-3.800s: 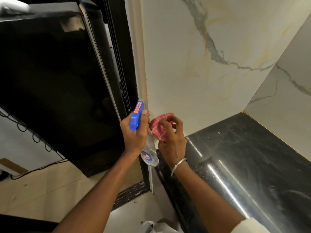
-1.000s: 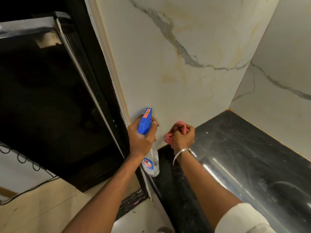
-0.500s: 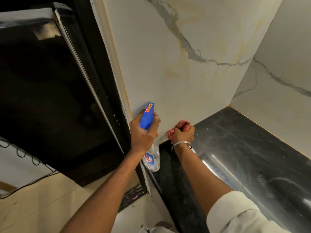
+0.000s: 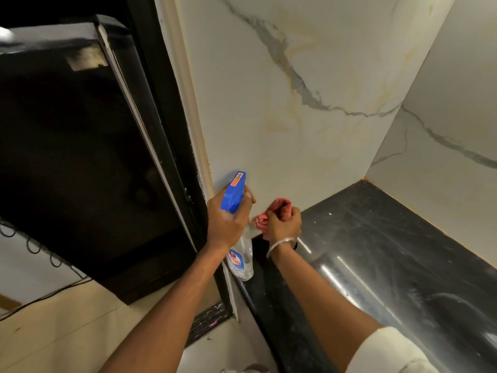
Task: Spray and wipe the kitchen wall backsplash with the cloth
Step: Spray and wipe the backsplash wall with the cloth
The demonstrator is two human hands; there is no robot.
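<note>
A: Why is the spray bottle (image 4: 234, 193) up by the wall rather than set down on the countertop (image 4: 390, 238)?

B: My guess is convenience. The left hand (image 4: 227, 223) has its fingers wrapped round the neck, just under the blue trigger head, and the nozzle faces the marble-look backsplash (image 4: 282, 103). Held like that, a squirt needs no reaching. The clear body hangs below the hand, off the counter's end, so it rests on nothing.

A: And the cloth (image 4: 279, 205)?

B: It is red and bunched into a wad. The right hand (image 4: 284, 224) has its fingers closed tight round it, with a bit poking out above the knuckles and a bit to the left. A wad gives a firm pad for rubbing, which suits a low corner better than a flat sheet would.

A: Where exactly is it?

B: At the very bottom of the backsplash, where the wall meets the black countertop. That is near the wall's left edge and just beside the bottle. Whether the cloth is pressed on the wall or on the seam itself I cannot tell, because the hand hides the contact.

A: How far along does it look?

B: Hard to call. The yellowish streaks higher on the panel may only be veining in the stone. The side panel (image 4: 443, 117) to the right and most of the upper wall are well apart from both hands, so I would judge that plenty of surface is left to do.
</note>
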